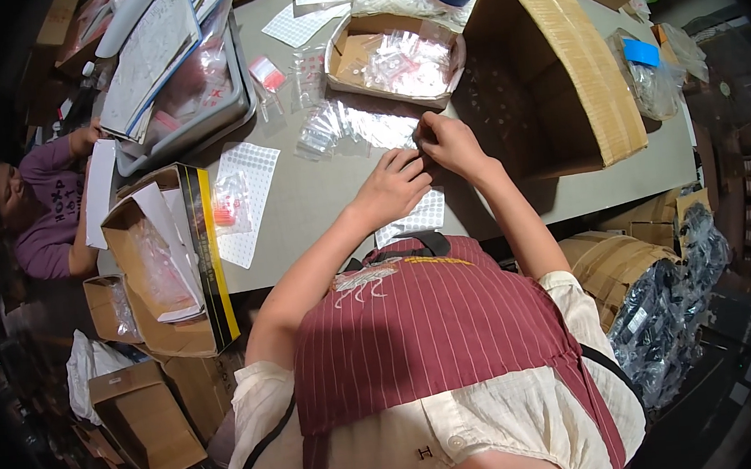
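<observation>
On the gray surface (311,213), the left hand (398,182) and right hand (451,143) meet just beside a spread of small clear bags (331,129), above a sheet of dot stickers (419,216). Both hands' fingers are curled, but at this size I cannot tell whether either set is clamped on anything. The bags lie before a low carton (392,97) holding more packets (405,60).
</observation>
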Motion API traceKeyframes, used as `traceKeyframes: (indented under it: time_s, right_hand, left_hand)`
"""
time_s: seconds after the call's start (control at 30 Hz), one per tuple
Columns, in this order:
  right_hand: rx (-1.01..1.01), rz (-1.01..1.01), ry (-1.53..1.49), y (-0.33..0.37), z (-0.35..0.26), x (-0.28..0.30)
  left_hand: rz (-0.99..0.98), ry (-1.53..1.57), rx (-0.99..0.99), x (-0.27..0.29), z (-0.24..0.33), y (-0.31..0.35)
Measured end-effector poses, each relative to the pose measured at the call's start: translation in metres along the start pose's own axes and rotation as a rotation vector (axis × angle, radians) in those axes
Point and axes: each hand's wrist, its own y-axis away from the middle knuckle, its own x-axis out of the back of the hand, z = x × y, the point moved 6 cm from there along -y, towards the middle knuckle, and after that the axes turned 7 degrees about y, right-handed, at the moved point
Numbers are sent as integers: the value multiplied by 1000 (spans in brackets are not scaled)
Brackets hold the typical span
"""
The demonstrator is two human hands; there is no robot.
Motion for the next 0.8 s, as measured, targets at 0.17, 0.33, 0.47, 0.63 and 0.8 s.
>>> traceKeyframes:
  time_s: [0.17,0.33,0.47,0.63,0.8]
  right_hand:
    - [95,66,280,-2,-12,4]
    - [-182,158,-10,8,31,24]
    - [-173,192,-6,39,39,21]
    - [-104,218,28,49,43,13]
    - [-191,181,-207,37,35,19]
  left_hand:
    - [-31,6,25,-3,-3,2]
    - [36,-17,13,2,2,0]
    - [18,-16,20,4,2,-1]
    - [-10,-10,1,5,3,-1]
    - [2,50,-23,3,3,-1]
